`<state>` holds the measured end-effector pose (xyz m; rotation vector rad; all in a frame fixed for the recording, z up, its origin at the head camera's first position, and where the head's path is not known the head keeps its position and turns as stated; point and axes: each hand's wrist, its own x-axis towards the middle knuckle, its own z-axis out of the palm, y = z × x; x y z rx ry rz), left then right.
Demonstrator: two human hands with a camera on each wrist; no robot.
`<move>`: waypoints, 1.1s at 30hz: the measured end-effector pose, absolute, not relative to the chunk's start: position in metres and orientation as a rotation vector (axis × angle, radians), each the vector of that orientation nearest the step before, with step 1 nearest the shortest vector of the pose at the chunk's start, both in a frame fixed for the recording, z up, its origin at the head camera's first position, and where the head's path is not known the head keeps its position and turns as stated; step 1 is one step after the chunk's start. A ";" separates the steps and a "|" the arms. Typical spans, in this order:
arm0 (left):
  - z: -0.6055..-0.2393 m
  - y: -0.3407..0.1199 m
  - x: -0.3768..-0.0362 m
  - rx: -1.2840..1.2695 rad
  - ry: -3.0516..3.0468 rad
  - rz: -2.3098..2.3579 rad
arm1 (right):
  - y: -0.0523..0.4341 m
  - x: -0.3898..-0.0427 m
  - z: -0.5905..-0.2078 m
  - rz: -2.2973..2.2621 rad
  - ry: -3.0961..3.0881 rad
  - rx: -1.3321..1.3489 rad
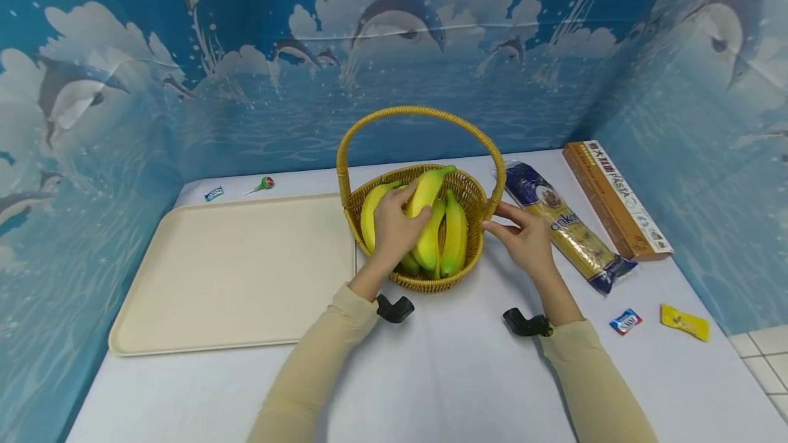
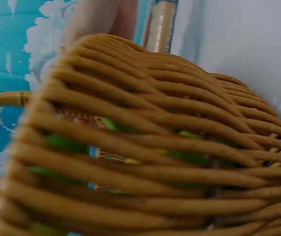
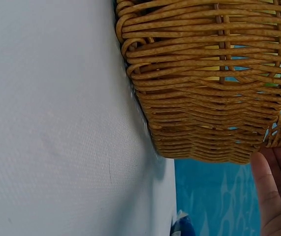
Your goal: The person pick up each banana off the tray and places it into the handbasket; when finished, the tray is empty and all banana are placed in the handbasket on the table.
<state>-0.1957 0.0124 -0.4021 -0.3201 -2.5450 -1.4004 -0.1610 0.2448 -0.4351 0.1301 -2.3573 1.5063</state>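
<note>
Left hand [image 1: 394, 224] curls round the bananas [image 1: 440, 227] inside the basket [image 1: 474, 190]; right hand [image 1: 523, 238], fingers straight, touches the basket's right rim, left of the pasta bag [image 1: 569, 227].

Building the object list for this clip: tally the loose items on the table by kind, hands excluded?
Basket: 1
Banana bunch: 1, in the basket, gripped by the left hand
Tray: 1
Pasta bag: 1
Pasta box: 1
Lollipop: 1
Small wrapped sweets: 3
Total: 9
</note>
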 end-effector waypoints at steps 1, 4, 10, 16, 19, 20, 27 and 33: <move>-0.405 0.015 -0.197 -0.324 -2.565 -1.383 | 0.245 -0.161 -0.435 1.505 -2.361 0.128; -0.412 0.022 -0.200 -0.337 -2.613 -1.303 | 0.246 -0.160 -0.435 1.510 -2.365 0.120; -0.420 0.028 -0.201 -0.379 -2.650 -1.126 | 0.248 -0.159 -0.436 1.516 -2.353 0.151; -0.421 0.030 -0.199 -0.387 -2.698 -1.056 | 0.245 -0.158 -0.431 1.514 -2.342 0.164; -0.422 0.030 -0.199 -0.378 -2.717 -1.028 | 0.240 -0.153 -0.421 1.507 -2.336 0.184; -0.422 0.030 -0.199 -0.377 -2.717 -1.022 | 0.238 -0.152 -0.418 1.510 -2.332 0.190; -0.423 0.028 -0.200 -0.374 -2.670 -1.050 | 0.242 -0.157 -0.425 1.501 -2.337 0.198; -0.409 0.016 -0.183 -0.445 -2.643 -1.115 | 0.251 -0.162 -0.435 1.458 -2.409 0.151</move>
